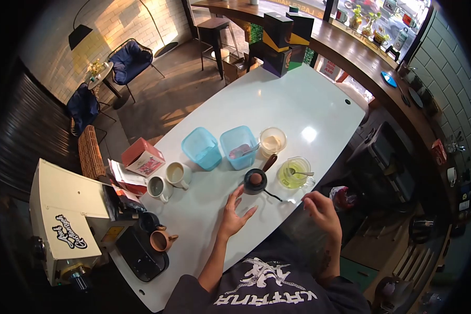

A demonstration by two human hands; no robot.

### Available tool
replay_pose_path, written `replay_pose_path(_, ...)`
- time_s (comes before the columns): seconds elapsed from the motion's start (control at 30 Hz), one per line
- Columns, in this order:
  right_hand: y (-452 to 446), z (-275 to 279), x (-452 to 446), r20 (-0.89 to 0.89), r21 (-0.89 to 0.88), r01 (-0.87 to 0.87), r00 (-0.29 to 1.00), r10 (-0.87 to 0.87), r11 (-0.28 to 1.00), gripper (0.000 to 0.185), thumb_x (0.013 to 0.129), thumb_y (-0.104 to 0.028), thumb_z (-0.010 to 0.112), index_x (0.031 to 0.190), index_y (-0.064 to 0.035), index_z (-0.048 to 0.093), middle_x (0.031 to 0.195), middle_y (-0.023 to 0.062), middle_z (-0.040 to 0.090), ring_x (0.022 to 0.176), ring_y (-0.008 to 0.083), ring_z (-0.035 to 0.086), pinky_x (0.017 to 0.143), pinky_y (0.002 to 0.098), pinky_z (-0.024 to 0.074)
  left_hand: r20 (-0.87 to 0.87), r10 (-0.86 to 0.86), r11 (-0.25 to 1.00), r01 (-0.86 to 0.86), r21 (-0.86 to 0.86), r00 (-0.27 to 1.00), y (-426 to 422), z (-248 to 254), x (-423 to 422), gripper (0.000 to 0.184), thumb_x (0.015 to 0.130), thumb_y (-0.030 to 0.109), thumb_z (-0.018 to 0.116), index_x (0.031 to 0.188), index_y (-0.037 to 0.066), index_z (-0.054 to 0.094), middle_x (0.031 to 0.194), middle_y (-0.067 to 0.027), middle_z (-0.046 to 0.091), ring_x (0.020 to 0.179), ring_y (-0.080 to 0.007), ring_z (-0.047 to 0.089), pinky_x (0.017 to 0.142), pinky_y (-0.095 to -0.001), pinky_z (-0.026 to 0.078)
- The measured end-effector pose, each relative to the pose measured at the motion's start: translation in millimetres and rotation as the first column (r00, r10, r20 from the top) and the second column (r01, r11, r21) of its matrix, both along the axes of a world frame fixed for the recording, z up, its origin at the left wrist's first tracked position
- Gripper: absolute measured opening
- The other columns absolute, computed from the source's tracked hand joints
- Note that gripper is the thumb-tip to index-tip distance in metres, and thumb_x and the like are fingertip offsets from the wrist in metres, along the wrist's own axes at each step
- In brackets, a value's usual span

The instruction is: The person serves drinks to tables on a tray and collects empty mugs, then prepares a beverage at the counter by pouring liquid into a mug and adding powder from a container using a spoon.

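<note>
A round black vessel (pixel 255 181) with a brown round thing in its middle stands on the white table. A brown handle (pixel 270 163) slants away behind it, and a thin black rod (pixel 272 196) sticks out towards me. My left hand (pixel 235 215) is open, fingers spread, its fingertips beside the vessel's near left side; whether they touch, I cannot tell. To the right, my right hand (pixel 323 213) is held near the table edge with curled fingers; anything inside them is hidden. Close by stands a clear jug (pixel 294 174) of yellow-green liquid with a metal spoon (pixel 302 172) in it.
Two blue plastic tubs (pixel 200 149) and a clear cup (pixel 272 142) with beige contents stand behind the vessel. Two pale mugs (pixel 178 175), a red-and-white box (pixel 143 157) and a brown cup (pixel 161 240) are left, beside a cream machine (pixel 65 214). Black boxes (pixel 285 44) occupy the far end.
</note>
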State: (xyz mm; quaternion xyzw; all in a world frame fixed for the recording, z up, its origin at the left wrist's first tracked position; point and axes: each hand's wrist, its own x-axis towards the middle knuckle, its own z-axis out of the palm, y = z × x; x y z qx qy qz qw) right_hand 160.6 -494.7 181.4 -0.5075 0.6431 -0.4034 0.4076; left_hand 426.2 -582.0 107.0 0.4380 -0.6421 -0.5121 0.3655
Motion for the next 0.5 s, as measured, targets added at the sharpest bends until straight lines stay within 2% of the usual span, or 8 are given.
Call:
replay_pose_path(0.07,-6,-11,-21,-0.029,-0.144,0.128,0.991,-0.133,0.981,0.017,0.097,-0.016,0.056,0.096,-0.0003,0.063,0.074,-0.0003,0.059,0.064,0.0047,0.052,0.056,0.0213,0.041,0.028,0.021,0.999,-0.02,-0.033,0.999,-8,-1,-15,0.075,0.078,0.013,0.078,0.142,0.007,0.04,0.133,-0.014,0.048,0.126,-0.0267,0.048,0.104,-0.0411,0.043)
replay_pose_path(0.13,-14,-9,-34,-0.084,-0.137,0.182,0.977,-0.195,0.974,0.014,0.096,-0.013,0.057,0.095,0.0002,0.062,0.071,-0.0005,0.057,0.064,0.0047,0.051,0.056,0.0214,0.04,0.065,0.096,0.981,-0.084,-0.173,0.993,-18,-4,-26,0.075,0.076,0.012,0.079,0.14,0.005,0.04,0.133,-0.0155,0.047,0.127,-0.0296,0.047,0.104,-0.04,0.041)
replay_pose_path(0.17,-18,-12,-41,-0.136,-0.157,0.238,0.956,-0.26,0.959,0.012,0.091,-0.01,0.061,0.096,0.0012,0.062,0.075,0.0053,0.059,0.067,0.0114,0.055,0.061,0.0255,0.0435,0.107,0.121,0.966,-0.092,-0.243,0.987,-24,-5,-30,0.074,0.075,0.012,0.079,0.138,0.003,0.042,0.134,-0.0171,0.047,0.127,-0.0328,0.047,0.105,-0.0398,0.04)
replay_pose_path(0.2,-23,-15,-48,-0.187,-0.18,0.29,0.928,-0.322,0.94,0.014,0.086,-0.006,0.065,0.097,0.0022,0.062,0.08,0.0111,0.06,0.07,0.018,0.058,0.066,0.0295,0.0469,0.112,0.122,0.966,-0.093,-0.24,0.986,-28,-5,-35,0.074,0.075,0.012,0.079,0.138,0.003,0.042,0.134,-0.0171,0.047,0.127,-0.0328,0.047,0.105,-0.0398,0.04)
replay_pose_path(0.33,-37,-19,-64,-0.223,-0.201,0.241,0.933,-0.284,0.949,0.023,0.08,-0.007,0.071,0.099,0.0009,0.061,0.086,0.0113,0.057,0.074,0.021,0.058,0.067,0.0315,0.0473,0.201,0.185,0.944,-0.117,-0.309,0.962,-38,-1,-51,0.064,0.076,0.013,0.079,0.132,0.003,0.05,0.137,-0.0191,0.048,0.126,-0.0357,0.047,0.105,-0.0418,0.04)
replay_pose_path(0.4,-44,-28,-69,-0.268,-0.142,0.128,0.95,-0.163,0.982,0.032,0.076,-0.011,0.077,0.1,0.0009,0.059,0.091,0.0129,0.056,0.079,0.0243,0.058,0.07,0.034,0.0485,0.218,0.167,0.949,-0.097,-0.3,0.961,-41,-2,-55,0.058,0.076,0.013,0.079,0.128,0.003,0.055,0.136,-0.0172,0.05,0.127,-0.0361,0.047,0.104,-0.0422,0.04)
replay_pose_path(0.43,-46,-35,-70,-0.246,-0.117,0.106,0.96,-0.132,0.988,0.034,0.075,-0.014,0.079,0.096,0.0018,0.058,0.092,0.0138,0.055,0.08,0.0269,0.059,0.072,0.0366,0.0492,0.207,0.189,0.945,-0.12,-0.304,0.96,-42,2,-58,0.051,0.077,0.013,0.078,0.123,0.003,0.059,0.135,-0.0159,0.052,0.128,-0.0371,0.047,0.104,-0.0433,0.041)
replay_pose_path(0.5,-50,-44,-69,-0.232,-0.094,0.062,0.969,-0.082,0.994,0.034,0.075,-0.015,0.079,0.095,0.0018,0.058,0.092,0.014,0.055,0.081,0.0276,0.059,0.073,0.037,0.0493,0.239,0.21,0.939,-0.127,-0.319,0.948,-44,4,-58,0.048,0.077,0.013,0.078,0.121,0.003,0.06,0.133,-0.0156,0.053,0.128,-0.0371,0.047,0.104,-0.0434,0.041)
